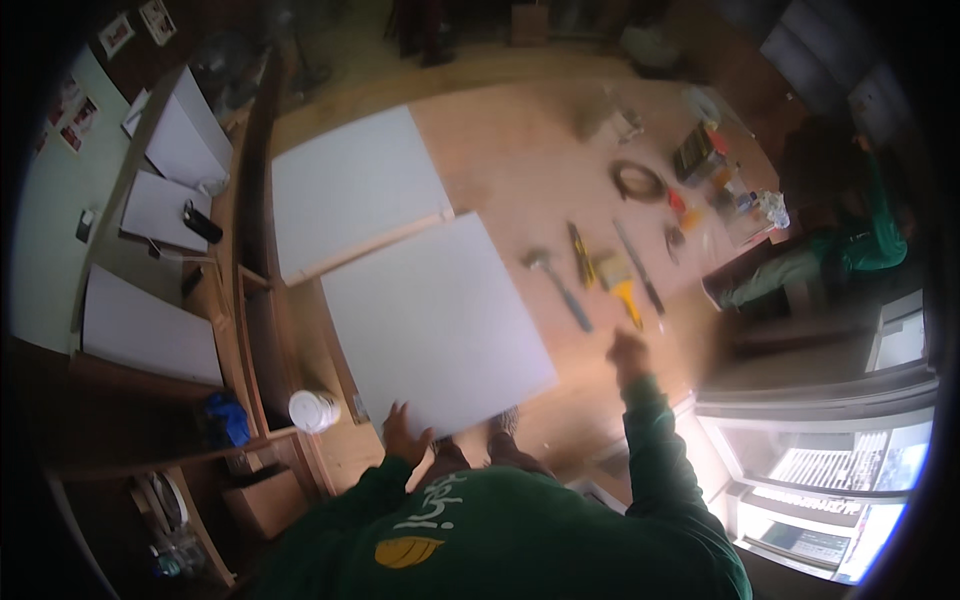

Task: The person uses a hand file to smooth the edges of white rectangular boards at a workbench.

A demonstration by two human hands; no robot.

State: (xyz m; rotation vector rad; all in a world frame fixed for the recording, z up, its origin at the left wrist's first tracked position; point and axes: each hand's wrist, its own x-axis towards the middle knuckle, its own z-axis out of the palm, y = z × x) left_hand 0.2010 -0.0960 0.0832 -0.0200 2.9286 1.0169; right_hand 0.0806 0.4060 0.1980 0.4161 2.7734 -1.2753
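Left grip [405, 437] is on the closer white board's [440, 320] near edge, can't tell if it's clamped; right grip [627, 352] is too blurry to call. Farther white board [355, 185] next, wooden strip [375, 245] between them, hammer [563, 289] and yellow-handled brush [624, 288] off right.

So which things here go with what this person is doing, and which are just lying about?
Likely part of the work:
near white panel, at the left hand
wooden strip along its far edge
yellow-handled brush, near the blurred right hand

Probably just lying about:
white tub
blue bundle
brown coil
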